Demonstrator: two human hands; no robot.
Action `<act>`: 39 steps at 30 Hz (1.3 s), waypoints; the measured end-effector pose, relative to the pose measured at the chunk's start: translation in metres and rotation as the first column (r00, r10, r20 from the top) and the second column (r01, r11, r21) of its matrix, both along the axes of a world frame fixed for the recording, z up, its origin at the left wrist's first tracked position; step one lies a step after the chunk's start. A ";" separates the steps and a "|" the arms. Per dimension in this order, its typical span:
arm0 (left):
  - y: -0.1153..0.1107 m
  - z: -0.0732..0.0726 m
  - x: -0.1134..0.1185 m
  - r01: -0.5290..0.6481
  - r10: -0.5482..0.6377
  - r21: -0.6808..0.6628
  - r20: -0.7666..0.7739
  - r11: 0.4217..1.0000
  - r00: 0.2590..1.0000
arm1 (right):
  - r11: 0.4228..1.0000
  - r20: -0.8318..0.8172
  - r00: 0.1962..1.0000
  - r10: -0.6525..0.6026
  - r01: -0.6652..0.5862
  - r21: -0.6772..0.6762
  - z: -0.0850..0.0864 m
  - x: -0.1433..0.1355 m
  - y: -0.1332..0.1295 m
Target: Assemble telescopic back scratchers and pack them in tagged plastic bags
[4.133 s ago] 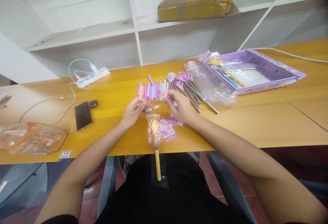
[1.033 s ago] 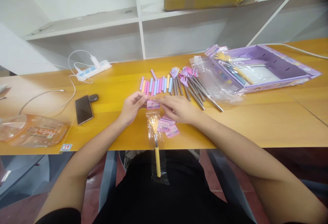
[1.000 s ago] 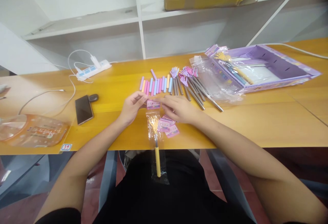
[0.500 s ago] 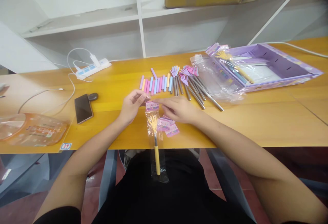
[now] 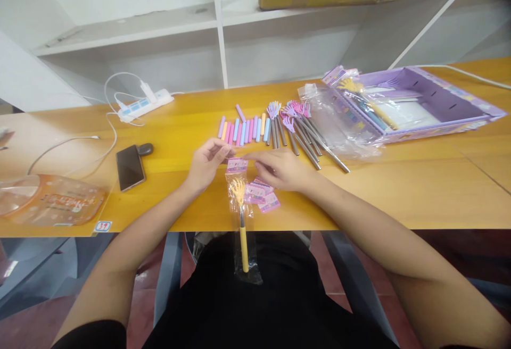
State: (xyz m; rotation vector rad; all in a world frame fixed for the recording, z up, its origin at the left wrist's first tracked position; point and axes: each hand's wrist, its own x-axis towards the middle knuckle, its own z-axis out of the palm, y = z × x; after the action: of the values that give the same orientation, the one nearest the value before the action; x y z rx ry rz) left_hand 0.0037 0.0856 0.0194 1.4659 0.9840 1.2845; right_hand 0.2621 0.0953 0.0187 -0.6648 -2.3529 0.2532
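A yellow hand-shaped scratcher (image 5: 244, 242) in a clear bag, topped by a pink-purple header card (image 5: 237, 165), lies over the table's front edge and hangs toward my body. At the card's upper left, my left hand (image 5: 209, 163) is closed, thumb and index finger pinching something small that I cannot make out. My right hand (image 5: 281, 169) reaches in from the right, index finger stretched toward the card's top edge, the other fingers curled loosely. Several loose header cards (image 5: 269, 201) lie just below it.
Behind my hands are coloured tubes (image 5: 250, 130) and metal rods (image 5: 309, 141) with hand-shaped heads. A purple box (image 5: 435, 120) with plastic bags (image 5: 347, 125) stands right. Left are a phone (image 5: 130, 168), a power strip (image 5: 146, 105) and an orange bag (image 5: 51, 200).
My right index finger has shifted very slightly along the top of the card. Otherwise the hands and the bagged scratcher stay nearly in place.
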 end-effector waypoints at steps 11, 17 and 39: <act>-0.003 0.007 0.003 0.190 -0.193 -0.060 -0.054 0.980 0.980 | 0.993 -0.020 0.995 -0.102 0.101 -0.063 0.000 -0.002 0.000; -0.001 0.005 0.001 0.232 -0.236 -0.085 -0.045 0.969 0.971 | 0.989 -0.047 0.991 -0.123 0.126 0.073 -0.005 -0.005 0.001; -0.003 0.001 -0.003 0.320 -0.337 -0.106 -0.338 0.941 0.879 | 0.989 0.066 0.986 0.151 -0.151 -0.002 0.002 0.004 0.001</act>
State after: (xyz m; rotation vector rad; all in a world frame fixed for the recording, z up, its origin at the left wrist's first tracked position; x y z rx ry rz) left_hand 0.0009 0.0830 0.0206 1.7766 0.9299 0.7621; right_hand 0.2665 0.0966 0.0206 -0.5003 -2.4698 0.2984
